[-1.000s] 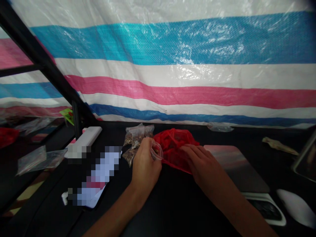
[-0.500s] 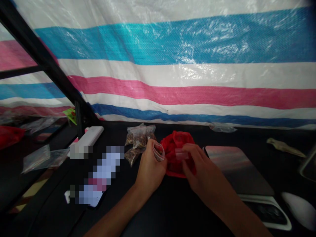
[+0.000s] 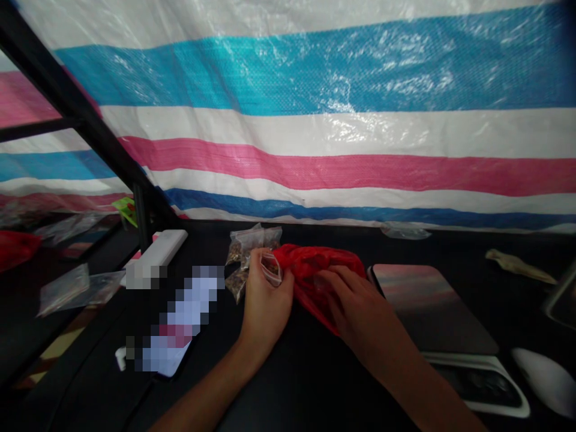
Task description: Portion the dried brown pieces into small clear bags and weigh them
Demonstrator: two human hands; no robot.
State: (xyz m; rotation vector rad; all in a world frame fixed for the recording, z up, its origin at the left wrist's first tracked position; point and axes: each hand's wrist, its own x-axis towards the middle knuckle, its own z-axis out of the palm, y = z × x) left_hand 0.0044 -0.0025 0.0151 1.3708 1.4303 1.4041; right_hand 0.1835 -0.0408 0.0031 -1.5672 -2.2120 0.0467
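Note:
My left hand [image 3: 269,306] is closed around a small clear zip bag [image 3: 272,270], whose mouth gapes upward and shows some dark contents. Right beside it lies a crumpled red plastic bag [image 3: 310,267]. The fingers of my right hand [image 3: 355,300] reach down into the red bag, curled around a small clear plastic cup [image 3: 320,280], mostly hidden by the fingers and the red plastic. Behind my left hand sit several filled zip bags [image 3: 238,246] holding brownish dried bits.
A flat scale [image 3: 432,306] stands right of the red bag, with a white mouse [image 3: 544,381] beside it. Toward the left are a phone [image 3: 180,324], a white power strip [image 3: 164,255], an earbud [image 3: 120,358] and flat clear bags [image 3: 65,291]. Striped sheeting [image 3: 315,135] hangs behind.
My right hand has pushed the clear cup down into the red bag, which has shifted and stretched leftward. My left hand has moved slightly left with the zip bag.

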